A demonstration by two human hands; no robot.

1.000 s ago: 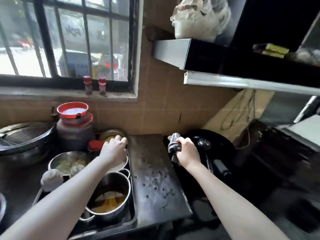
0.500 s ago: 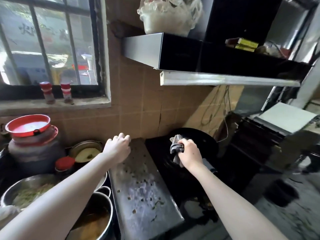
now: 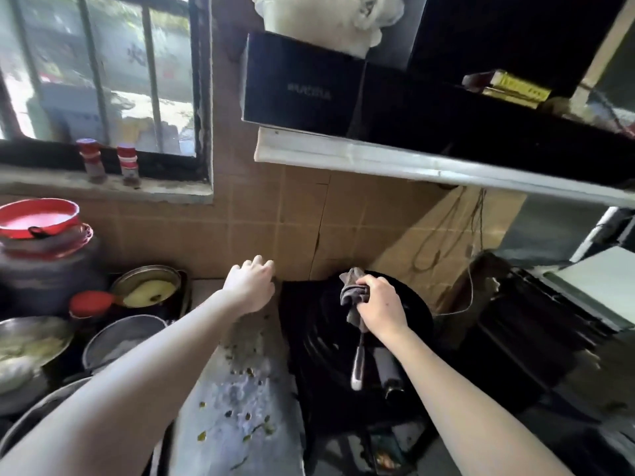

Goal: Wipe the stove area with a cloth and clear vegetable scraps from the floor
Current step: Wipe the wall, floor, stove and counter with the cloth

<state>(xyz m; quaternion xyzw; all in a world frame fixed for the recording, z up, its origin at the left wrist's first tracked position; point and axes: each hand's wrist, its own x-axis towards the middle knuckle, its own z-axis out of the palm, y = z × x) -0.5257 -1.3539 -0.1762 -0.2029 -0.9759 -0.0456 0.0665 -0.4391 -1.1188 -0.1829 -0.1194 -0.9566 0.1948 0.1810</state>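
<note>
Left hand (image 3: pixel 252 286) has reached the tiled wall (image 3: pixel 275 228), loose and empty; right hand (image 3: pixel 381 305) clutches the grey cloth (image 3: pixel 354 293), wok (image 3: pixel 319 338) just beneath.

- View: one head-worn wide-angle camera, placed above and behind the left hand (image 3: pixel 252 286) and right hand (image 3: pixel 381 304).
- Facing: forward and down across the counter (image 3: pixel 240 407) toward the tiled wall (image 3: pixel 275 218).
- Framing: window (image 3: pixel 103 70) at upper left, range hood (image 3: pixel 378 108) at upper right.
- Range: close. Both forearms enter from the bottom edge, and the hands sit near frame centre.
- Lens: straight edges slant and bow toward the frame borders.
</note>
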